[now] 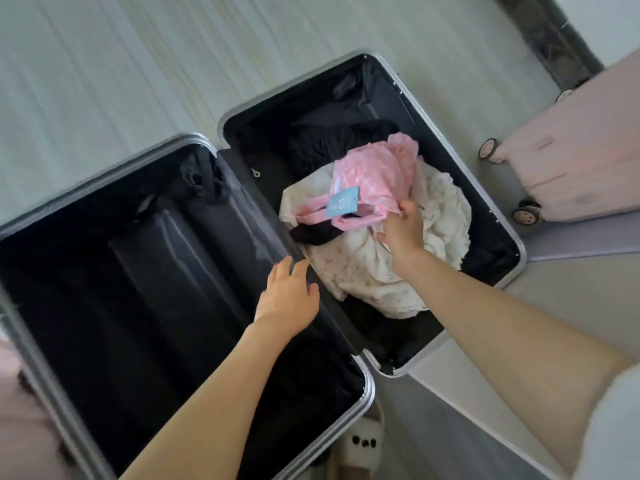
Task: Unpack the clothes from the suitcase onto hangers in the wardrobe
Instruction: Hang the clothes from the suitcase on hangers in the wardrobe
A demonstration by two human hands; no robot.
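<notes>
A grey-rimmed suitcase (pixel 453 157) with black lining lies open on the floor. Its right half holds a pile of clothes: a pink checked garment (pixel 377 171) with a blue tag on top, a cream floral garment (pixel 367 271) under it, and a black garment (pixel 332 140) behind. My right hand (pixel 403 230) grips the lower edge of the pink garment. My left hand (pixel 289 292) rests with straight fingers on the black divider flap at the hinge. The left half (pixel 145 271) looks empty of clothes. No hangers or wardrobe are in view.
A pink suitcase (pixel 568 157) on wheels stands at the right, close to the open case. A plush slipper (pixel 363 434) shows at the bottom between the halves. Pale wooden floor (pixel 138 64) stretches beyond the case. Pink fabric sits at the lower left edge.
</notes>
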